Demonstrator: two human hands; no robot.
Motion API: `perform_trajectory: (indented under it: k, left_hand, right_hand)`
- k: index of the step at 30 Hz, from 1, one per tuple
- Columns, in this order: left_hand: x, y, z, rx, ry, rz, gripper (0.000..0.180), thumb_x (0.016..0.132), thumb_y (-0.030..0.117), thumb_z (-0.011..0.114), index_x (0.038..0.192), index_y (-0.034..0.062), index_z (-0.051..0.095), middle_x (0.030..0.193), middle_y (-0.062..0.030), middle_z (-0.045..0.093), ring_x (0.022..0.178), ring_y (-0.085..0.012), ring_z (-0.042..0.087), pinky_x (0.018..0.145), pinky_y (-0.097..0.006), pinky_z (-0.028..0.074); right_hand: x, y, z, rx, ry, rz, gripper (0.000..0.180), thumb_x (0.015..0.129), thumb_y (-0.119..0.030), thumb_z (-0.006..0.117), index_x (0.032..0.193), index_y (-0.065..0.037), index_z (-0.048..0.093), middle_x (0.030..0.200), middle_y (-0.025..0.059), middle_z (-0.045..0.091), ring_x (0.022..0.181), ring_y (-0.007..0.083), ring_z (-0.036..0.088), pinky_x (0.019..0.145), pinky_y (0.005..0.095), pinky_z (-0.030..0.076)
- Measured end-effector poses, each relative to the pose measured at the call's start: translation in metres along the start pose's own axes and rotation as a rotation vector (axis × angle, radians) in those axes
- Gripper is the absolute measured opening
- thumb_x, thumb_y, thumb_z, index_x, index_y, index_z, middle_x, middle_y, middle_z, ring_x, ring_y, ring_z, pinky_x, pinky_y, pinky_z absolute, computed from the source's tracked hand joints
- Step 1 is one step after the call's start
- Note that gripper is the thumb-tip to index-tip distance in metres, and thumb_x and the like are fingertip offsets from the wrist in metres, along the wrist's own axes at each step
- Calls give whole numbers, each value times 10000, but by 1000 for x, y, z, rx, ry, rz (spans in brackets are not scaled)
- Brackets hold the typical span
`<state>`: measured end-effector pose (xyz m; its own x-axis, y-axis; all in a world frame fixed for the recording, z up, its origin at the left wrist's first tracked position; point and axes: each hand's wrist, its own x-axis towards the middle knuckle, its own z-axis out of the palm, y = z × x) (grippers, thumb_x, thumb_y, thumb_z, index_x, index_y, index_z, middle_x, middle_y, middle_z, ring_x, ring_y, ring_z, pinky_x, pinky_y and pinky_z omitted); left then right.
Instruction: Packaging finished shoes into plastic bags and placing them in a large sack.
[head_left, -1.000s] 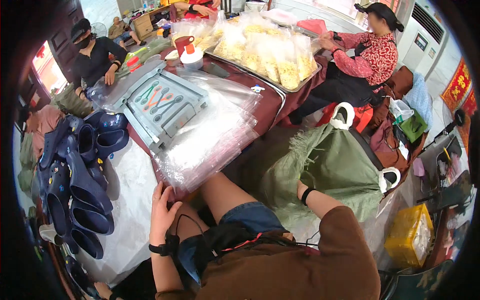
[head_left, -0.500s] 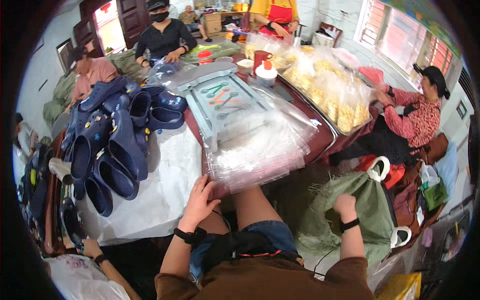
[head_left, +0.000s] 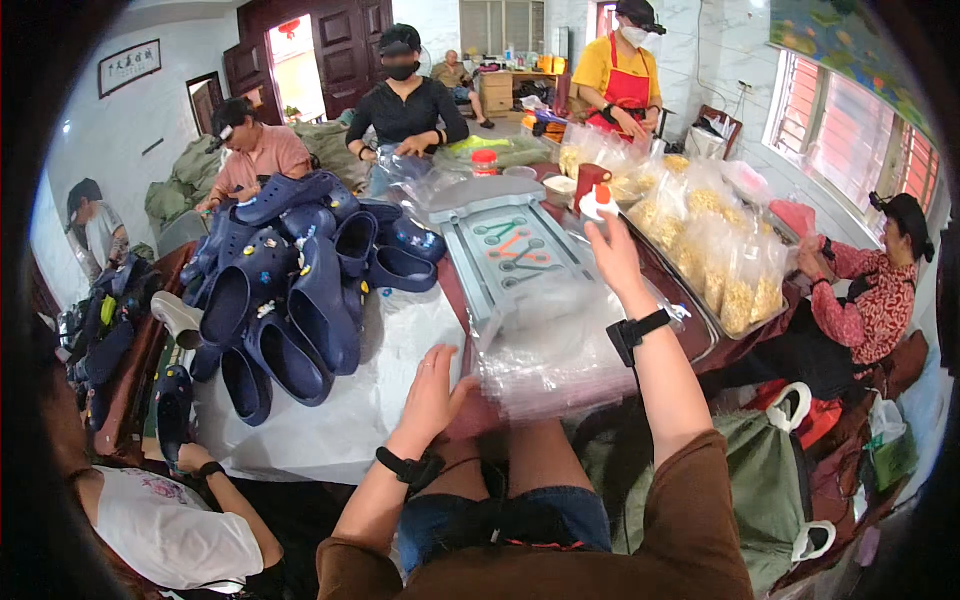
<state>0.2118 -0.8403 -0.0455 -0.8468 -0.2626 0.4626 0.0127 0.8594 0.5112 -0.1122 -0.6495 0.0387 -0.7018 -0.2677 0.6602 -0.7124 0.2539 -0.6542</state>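
My right hand (head_left: 615,258) is stretched over the table, fingers extended at a white bottle with an orange cap (head_left: 600,203); whether they touch it is hard to see. My left hand (head_left: 430,398) is open, fingers apart, at the table's near edge. It holds nothing and is nearest to a stack of clear plastic bags (head_left: 550,350). The bags lie over the near part of a grey plastic panel (head_left: 463,235) that bears green, orange and dark shapes. To its left are piled navy clogs (head_left: 325,300) on a white sheet (head_left: 400,340).
A tray (head_left: 712,345) of bagged yellow pieces (head_left: 740,290) stands at the right, beside a dark red mug (head_left: 592,180). A green sack (head_left: 750,490) with white handles is at lower right. Co-workers sit or stand around; one at lower left holds a clog (head_left: 173,405).
My right hand has moved from beside the green sack forward to the bottle, its fist now opened out. My left hand has come off the table edge slightly. The view has shifted.
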Motion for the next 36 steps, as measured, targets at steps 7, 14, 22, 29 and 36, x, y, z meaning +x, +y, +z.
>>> perform_trajectory:
  k: [7, 14, 22, 29, 36]
  left_hand:
    - [45, -8, 5, -166, 37, 143, 625, 911, 291, 686, 1412, -3, 454, 1482, -277, 419, 1395, -456, 362, 1156, -491, 318]
    - [28, 12, 104, 67, -339, 220, 587, 907, 348, 668, 1432, 143, 503, 1531, -232, 376, 1423, -476, 317, 1150, -552, 305]
    - [-2, -1, 143, 128, -271, 205, 578, 950, 386, 598, 1490, 238, 453, 1598, -250, 252, 1469, -457, 247, 1166, -591, 237]
    - [-1, 4, 143, 123, -312, 176, 573, 956, 409, 574, 1490, 238, 457, 1609, -244, 237, 1484, -434, 229, 1181, -584, 196]
    - [2, 0, 145, 134, -271, 194, 577, 942, 393, 609, 1478, 234, 468, 1598, -242, 261, 1476, -444, 239, 1170, -587, 226]
  right_hand:
    - [-84, 1, 6, -518, -912, -9, 855, 698, -508, 826, 1400, -102, 555, 1159, 175, 670, 1028, 298, 674, 874, 383, 535]
    - [-164, 22, 9, -454, -491, -22, 184, 794, -266, 741, 950, -181, 790, 1020, 86, 672, 897, 294, 673, 793, 392, 544]
    - [-167, 3, 21, -221, -149, 90, 137, 861, -212, 698, 916, -109, 770, 908, 71, 676, 835, 293, 664, 715, 388, 517]
    - [-166, -28, 10, 61, 68, 89, 117, 901, -103, 670, 896, 0, 727, 873, 94, 650, 740, 197, 620, 670, 294, 482]
    - [-154, -107, -57, 786, 570, 224, 101, 985, -87, 604, 1022, -22, 673, 927, 0, 645, 782, 88, 555, 693, 254, 444]
